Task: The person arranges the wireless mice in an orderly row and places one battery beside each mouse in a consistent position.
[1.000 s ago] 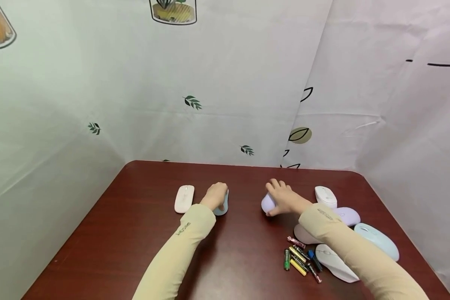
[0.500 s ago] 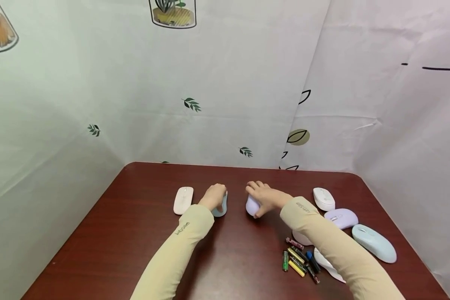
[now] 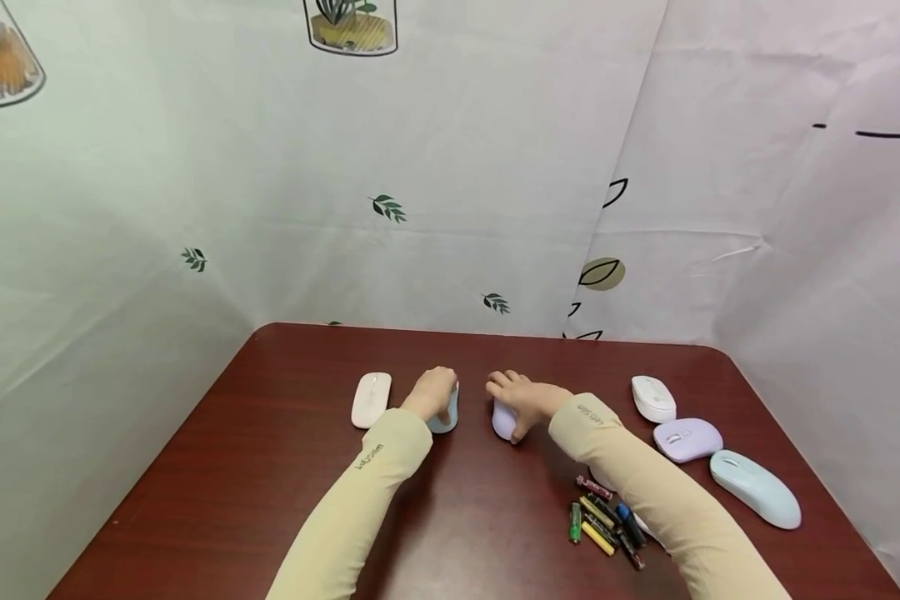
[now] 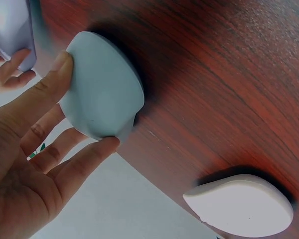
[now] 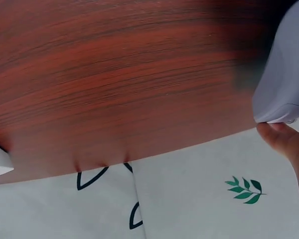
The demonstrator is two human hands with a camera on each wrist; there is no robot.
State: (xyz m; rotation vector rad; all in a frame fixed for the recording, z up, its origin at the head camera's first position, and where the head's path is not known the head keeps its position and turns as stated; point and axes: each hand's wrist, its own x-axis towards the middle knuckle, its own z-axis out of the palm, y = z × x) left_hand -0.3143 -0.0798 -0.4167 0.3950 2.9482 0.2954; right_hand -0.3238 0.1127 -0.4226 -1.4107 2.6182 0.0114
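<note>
Blue mouse is being gripped at its sides by the fingers of the left hand, purple mouse by those of the right hand, probably for steady control; both are being held near mid-tabletop, contact unclear.

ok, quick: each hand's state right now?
Left hand: closed, holding a smooth, rounded pale-blue computer mouse.
Right hand: closed, holding a smooth, rounded lilac computer mouse.

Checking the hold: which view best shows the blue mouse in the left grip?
Left wrist: the blue mouse shows large, its broad face mostly clear of the left grip. The head view shows just part, the grip hiding the rest; the right wrist view doesn't show it.
</note>
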